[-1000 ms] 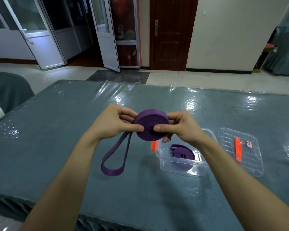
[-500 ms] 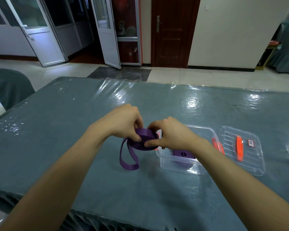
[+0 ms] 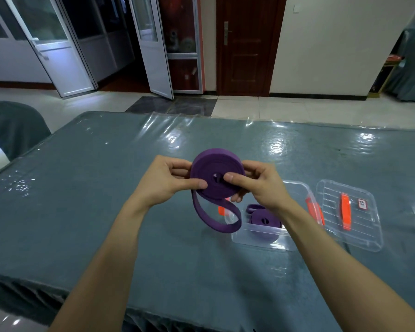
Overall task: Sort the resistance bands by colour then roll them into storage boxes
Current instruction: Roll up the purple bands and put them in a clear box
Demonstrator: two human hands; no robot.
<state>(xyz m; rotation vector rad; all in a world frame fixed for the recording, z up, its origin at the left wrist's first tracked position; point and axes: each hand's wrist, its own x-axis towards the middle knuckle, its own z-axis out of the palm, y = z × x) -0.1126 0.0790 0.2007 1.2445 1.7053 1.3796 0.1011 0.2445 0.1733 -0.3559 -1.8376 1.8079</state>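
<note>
Fingers: the left hand (image 3: 164, 182) pinches the left rim of a flat purple woven resistance band wound into a disc-shaped coil (image 3: 217, 174), thumb on the near face, other fingers behind. The right hand (image 3: 258, 184) clamps the same coil from the right, its thumb (image 3: 234, 178) pressed at the coil's centre hole. Both hands are closed on the coil; neither is free.

Position: coil held in the air above the grey-green table under clear plastic sheeting (image 3: 106, 212), just left of and above the open clear plastic storage box (image 3: 256, 237).

Item 1, loose tail: a short purple loop (image 3: 212, 215) hangs from the coil's lower left, its lowest part over the box's near-left corner. Touching or clear of the box: cannot tell.

Item 2, box contents: 1 rolled purple band (image 3: 265, 220) lies inside. 2 orange latches show at the box's sides.

Item 3, clear plastic lid with orange handle (image 3: 349, 213): lies flat on the table just right of the box.

Step in hand, as judged: rolling, nearly complete; colour match with the box looks settled.

Next move calls for: winding in the remaining tail while the thumb keeps the turns from springing open, then lowering the coil flat beside the rolled band.

Writing: 1 small red-and-white sticker (image 3: 362, 203) on the lid; print too small to read. No brand visible on the bands.
</note>
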